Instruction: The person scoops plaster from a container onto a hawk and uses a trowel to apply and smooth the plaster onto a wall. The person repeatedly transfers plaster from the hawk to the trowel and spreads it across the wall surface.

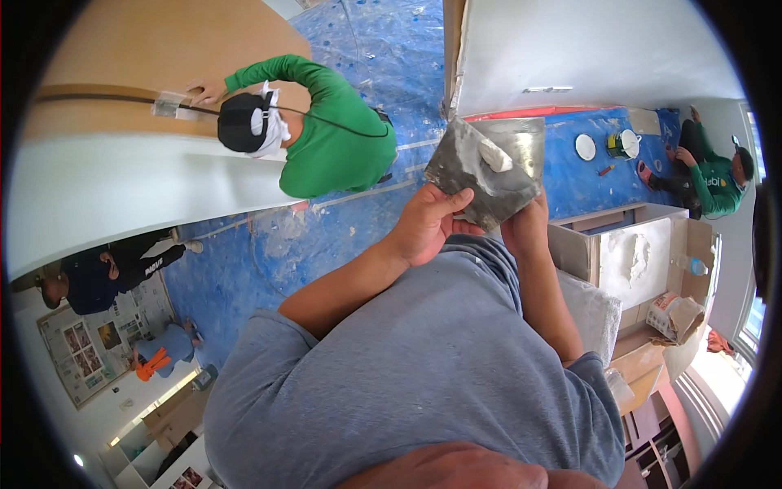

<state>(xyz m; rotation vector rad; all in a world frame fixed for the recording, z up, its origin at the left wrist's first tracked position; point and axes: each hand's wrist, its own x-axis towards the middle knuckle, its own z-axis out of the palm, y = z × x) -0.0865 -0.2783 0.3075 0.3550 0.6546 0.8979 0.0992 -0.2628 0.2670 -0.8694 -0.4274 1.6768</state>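
In front of my chest my left hand [428,222] is closed on a grey, plaster-smeared square plate [460,163], its thumb on the near edge. A lump of white putty [494,156] sits on the plate's upper face. Behind and to the right, partly covered by the plate, is a shiny flat metal putty blade [525,134]. My right hand [529,222] is closed at the blade's lower end, with most of its fingers hidden behind the plate. The two tools overlap.
A person in a green top [338,134] reaches along a wall panel ahead left; another [721,175] sits far right near a bucket [626,144]. Blue sheeting [285,253] covers the floor. A plaster-marked cabinet [631,265] with a paper bag [674,316] stands right.
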